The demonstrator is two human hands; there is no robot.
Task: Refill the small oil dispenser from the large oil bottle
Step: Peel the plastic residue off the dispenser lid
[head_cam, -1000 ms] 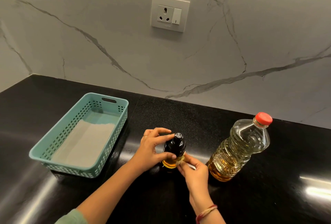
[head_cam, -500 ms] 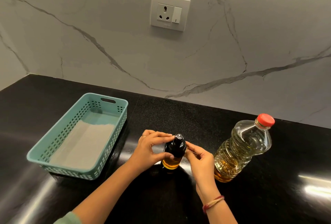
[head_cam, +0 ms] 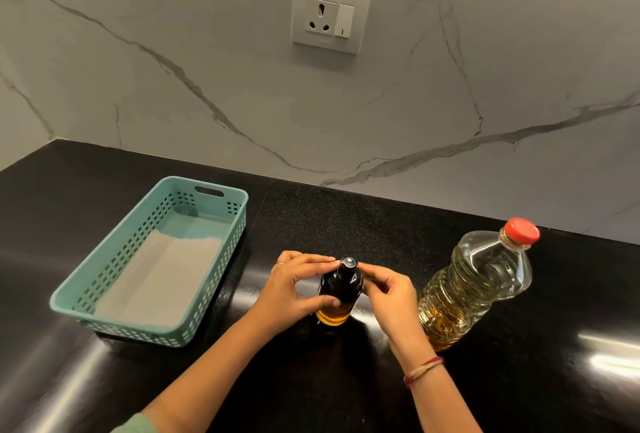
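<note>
Both hands meet on the dispenser point(head_cam: 341, 285), which stands upright on the desk point(head_cam: 346, 217). The left hand point(head_cam: 291, 290) has its grip clamped round the dark body to steady it. The right hand point(head_cam: 391, 297) pinches the black top point(head_cam: 348, 264), I judge to unscrew it, though its thumb is partly hidden. A little amber oil sits in the dispenser's base. Just right of the dispenser stands the big bottle point(head_cam: 474, 287) of oil, with its red cap point(head_cam: 522, 231) on. Left of the dispenser, a teal basket point(head_cam: 138, 330) holds a pale liner point(head_cam: 159, 280).

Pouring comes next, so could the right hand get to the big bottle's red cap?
Probably yes: the right hand is beside the large oil bottle, nothing stands between them, and the red cap is uncovered.
</note>
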